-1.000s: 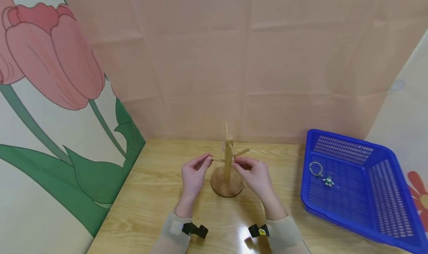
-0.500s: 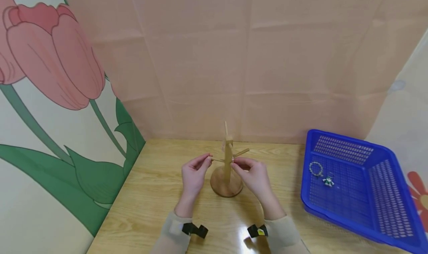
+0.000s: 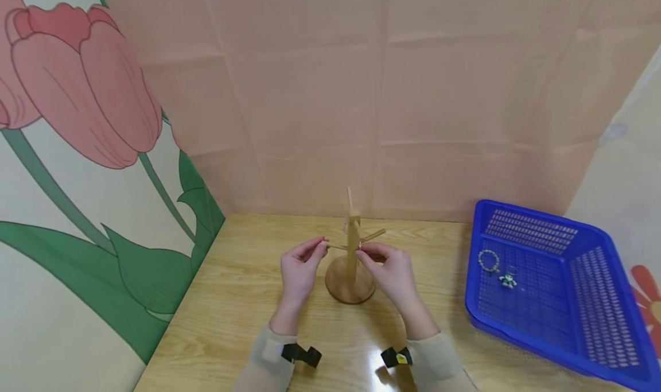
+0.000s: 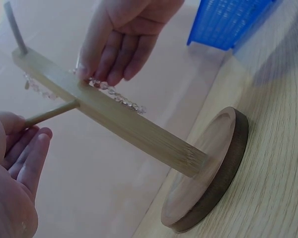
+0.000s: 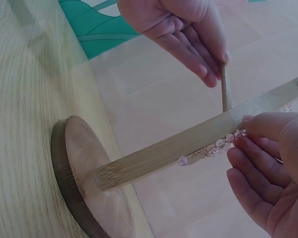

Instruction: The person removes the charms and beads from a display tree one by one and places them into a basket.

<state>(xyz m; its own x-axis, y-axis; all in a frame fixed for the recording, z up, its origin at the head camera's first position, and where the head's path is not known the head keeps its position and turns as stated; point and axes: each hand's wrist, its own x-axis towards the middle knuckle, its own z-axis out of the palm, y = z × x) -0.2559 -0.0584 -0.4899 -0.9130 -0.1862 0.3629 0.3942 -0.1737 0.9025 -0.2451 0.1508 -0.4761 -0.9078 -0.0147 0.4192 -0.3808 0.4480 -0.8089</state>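
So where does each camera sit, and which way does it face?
Head: on the head, facing forward and down at the wooden stand and blue basket; left fingers, right fingers and sleeves show.
Left wrist: worn there, facing the stand; left fingers nearer, right beyond.
Right wrist: worn there, facing the stand; right fingers nearer, left beyond.
Both wrist views share pale beads.

The left hand (image 3: 301,268) and right hand (image 3: 395,270) each hold a pinch, both forearms (image 3: 265,363) slanting inward.

Stand (image 4: 129,124) smooth matt wood; beads (image 5: 220,143) glossy, glasslike; basket (image 3: 547,294) plastic.
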